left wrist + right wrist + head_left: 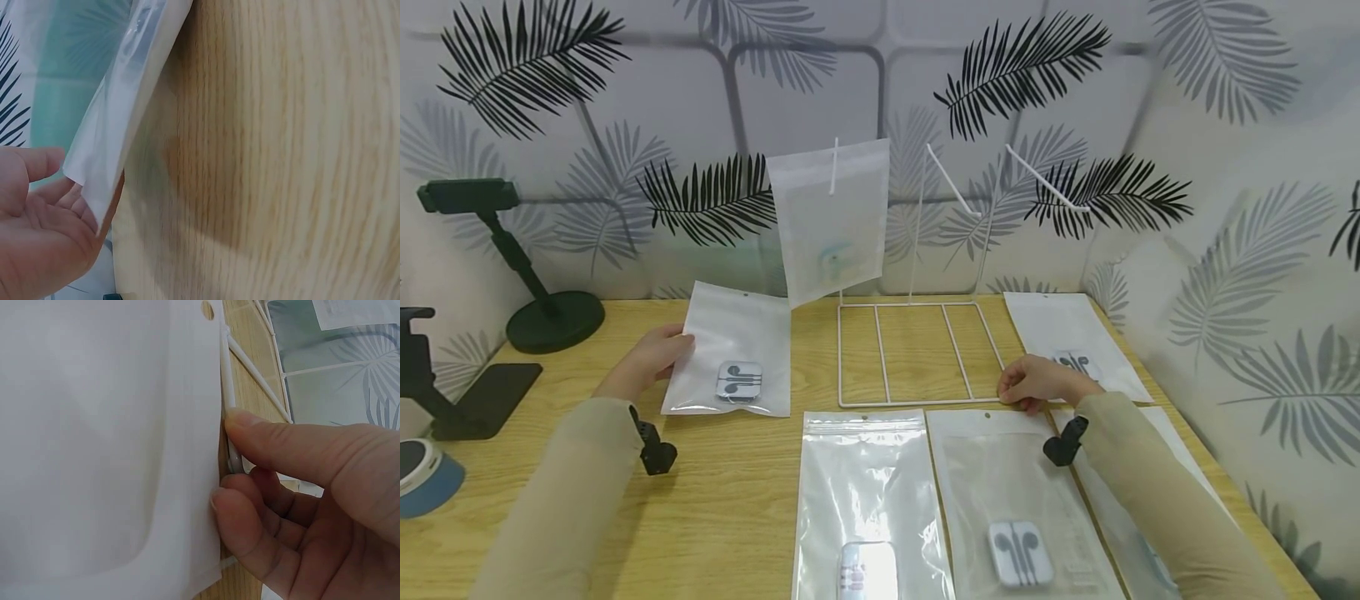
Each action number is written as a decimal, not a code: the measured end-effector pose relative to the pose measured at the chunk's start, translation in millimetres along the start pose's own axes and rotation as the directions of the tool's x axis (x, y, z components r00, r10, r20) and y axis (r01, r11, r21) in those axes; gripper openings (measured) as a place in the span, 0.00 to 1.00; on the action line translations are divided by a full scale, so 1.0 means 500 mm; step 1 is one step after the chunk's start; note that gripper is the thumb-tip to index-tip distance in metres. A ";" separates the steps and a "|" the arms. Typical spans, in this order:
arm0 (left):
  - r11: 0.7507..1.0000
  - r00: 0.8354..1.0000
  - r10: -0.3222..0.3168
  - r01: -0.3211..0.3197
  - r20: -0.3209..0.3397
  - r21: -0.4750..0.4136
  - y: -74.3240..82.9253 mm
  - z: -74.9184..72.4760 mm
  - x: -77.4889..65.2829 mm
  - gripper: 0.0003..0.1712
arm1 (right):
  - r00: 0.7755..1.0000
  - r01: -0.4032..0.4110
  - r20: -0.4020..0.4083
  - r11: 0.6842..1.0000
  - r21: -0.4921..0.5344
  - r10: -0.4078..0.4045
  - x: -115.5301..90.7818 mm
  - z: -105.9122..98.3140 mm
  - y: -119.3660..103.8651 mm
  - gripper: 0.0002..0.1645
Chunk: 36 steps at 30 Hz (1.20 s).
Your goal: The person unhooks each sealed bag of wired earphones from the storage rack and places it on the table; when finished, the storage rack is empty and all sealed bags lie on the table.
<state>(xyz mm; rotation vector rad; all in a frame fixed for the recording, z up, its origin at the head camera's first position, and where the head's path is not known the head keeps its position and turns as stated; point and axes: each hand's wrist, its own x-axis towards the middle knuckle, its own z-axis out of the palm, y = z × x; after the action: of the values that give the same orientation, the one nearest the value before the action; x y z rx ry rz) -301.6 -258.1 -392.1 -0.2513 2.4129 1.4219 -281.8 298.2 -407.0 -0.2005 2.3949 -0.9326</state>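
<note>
My left hand [651, 357] holds the left edge of a white plastic pouch [722, 329], which contains earphones in a square case [739, 381]. In the left wrist view the pouch [125, 119] tilts up from the wood, its edge between thumb and fingers. My right hand [1045, 382] grips the front right corner of a white wire display rack [921, 403]. The right wrist view has the thumb on the rack's wire [228, 381] and the other fingers curled below it, beside another pouch's edge [194, 425]. From the rack's left hook [834, 167] hangs a white pouch [831, 242].
Two more hooks [955, 183] of the rack stick out bare. In front lie a silvery pouch [865, 475] and a pouch with earphones [1000, 475]. Another pouch [1067, 321] lies back right. A dark green stand [555, 321], a black stand [463, 417] and a blue-sided roll [430, 492] stand left.
</note>
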 end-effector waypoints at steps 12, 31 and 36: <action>0.996 0.998 0.045 -0.042 0.042 -0.079 -0.012 -0.016 -0.009 0.33 | 1.000 0.016 -0.004 1.000 -0.007 -0.016 -0.005 0.001 -0.008 0.04; 0.983 0.975 0.185 -0.182 -0.122 0.033 0.044 -0.003 -0.022 0.30 | 1.000 0.024 -0.008 1.000 -0.011 -0.024 -0.009 0.003 -0.013 0.04; 0.961 0.951 0.268 -0.275 -0.152 -0.031 0.086 0.030 -0.025 0.28 | 1.000 0.016 -0.010 1.000 -0.014 -0.016 -0.008 0.003 -0.012 0.04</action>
<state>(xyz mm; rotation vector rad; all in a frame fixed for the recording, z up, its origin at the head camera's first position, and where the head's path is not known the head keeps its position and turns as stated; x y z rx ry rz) -300.7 -224.2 -359.2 -0.0351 2.6127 1.6366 -278.0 294.4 -402.2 -0.2209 2.4127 -0.9264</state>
